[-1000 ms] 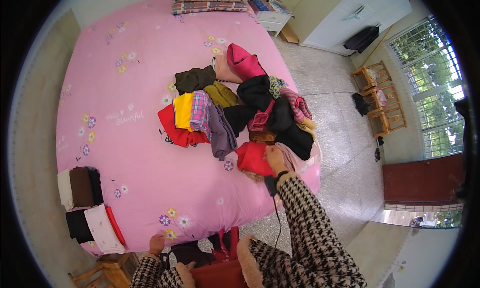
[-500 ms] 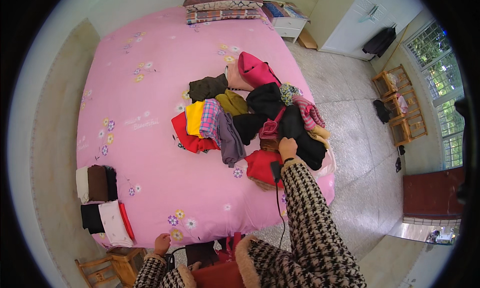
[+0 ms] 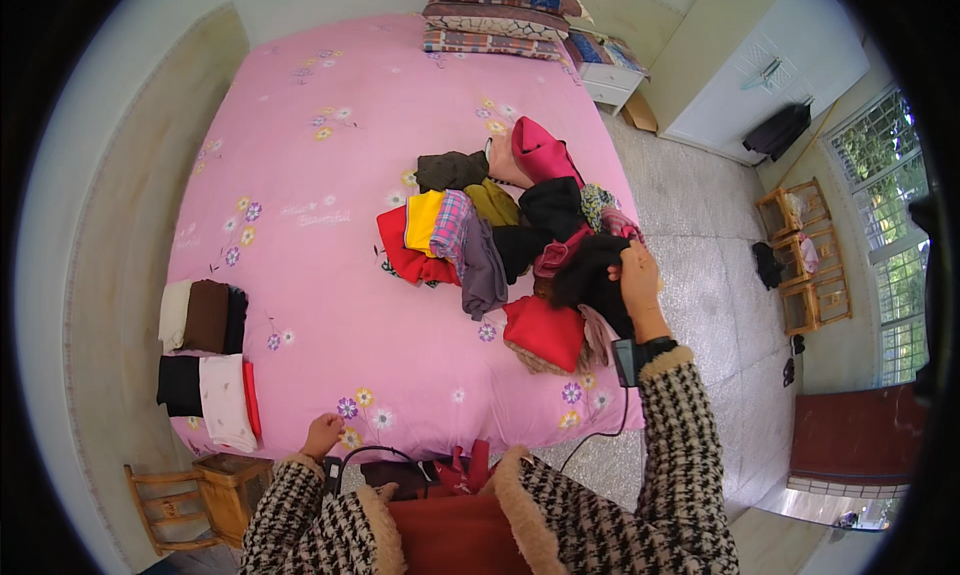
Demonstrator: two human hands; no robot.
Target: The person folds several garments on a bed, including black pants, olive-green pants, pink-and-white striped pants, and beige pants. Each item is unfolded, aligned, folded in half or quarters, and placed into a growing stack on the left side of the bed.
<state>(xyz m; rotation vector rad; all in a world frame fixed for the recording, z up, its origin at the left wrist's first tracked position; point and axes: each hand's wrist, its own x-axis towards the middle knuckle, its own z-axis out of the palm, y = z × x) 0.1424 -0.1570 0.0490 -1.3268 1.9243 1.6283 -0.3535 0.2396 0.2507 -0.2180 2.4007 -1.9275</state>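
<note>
My right hand (image 3: 638, 280) pinches a black garment (image 3: 592, 273) at the right side of a heap of clothes on the bed, and the cloth hangs partly raised from its fingers. Just left of it lies a folded red garment (image 3: 543, 330) with a brown one under it. The heap also holds a grey-purple garment (image 3: 484, 275), a yellow one (image 3: 424, 221), an olive one (image 3: 492, 203) and a bright pink one (image 3: 545, 153). Over the bed's near edge my left hand (image 3: 322, 435) is loosely closed, apart from the clothes, with nothing seen in it.
Folded clothes (image 3: 208, 315) stand in two small stacks at the bed's left edge. Pillows (image 3: 495, 25) are piled at the far end of the pink bed (image 3: 330, 175). A wooden chair (image 3: 215, 490) stands near left. A cable (image 3: 610, 430) trails from my right wrist.
My right hand has moved right and up, lifting the black garment off the heap. My left hand has risen slightly. The whole view has shifted a little.
</note>
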